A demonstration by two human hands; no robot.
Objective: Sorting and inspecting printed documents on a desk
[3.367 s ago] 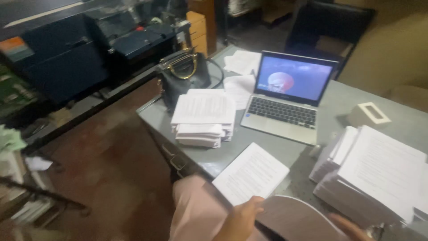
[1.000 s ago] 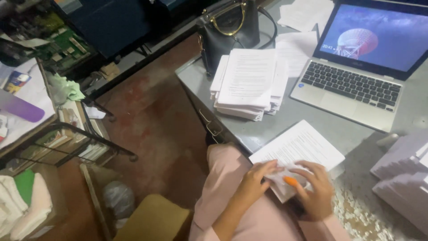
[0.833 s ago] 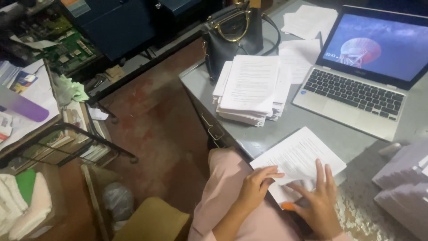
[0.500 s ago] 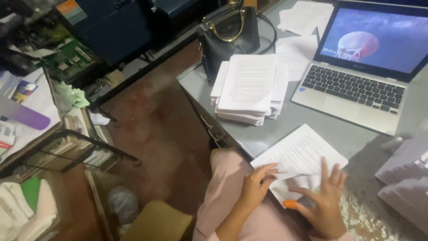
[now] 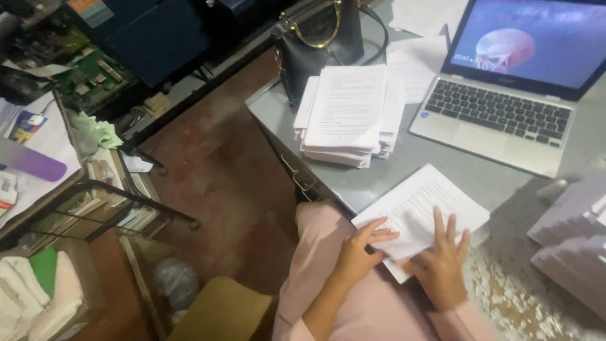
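- L hand: fingers together, tips pressing near edge of sheets; no pinch seen.
- R hand: fingers spread, palm flat on lower part of same sheets, holding them down.
- Sheets: thin set, printed, lying at desk front edge, corner overhanging toward lap. Edges look nearly squared; lower sheet pokes out below R hand.
- Progress, by judgement: this set about aligned, not yet moved off. Done-looking stack sits well apart, by bag. Larger piles at right appear unprocessed, so most work left.
- Laptop open, beyond sheets, untouched.
- Fastening of set: cannot tell.
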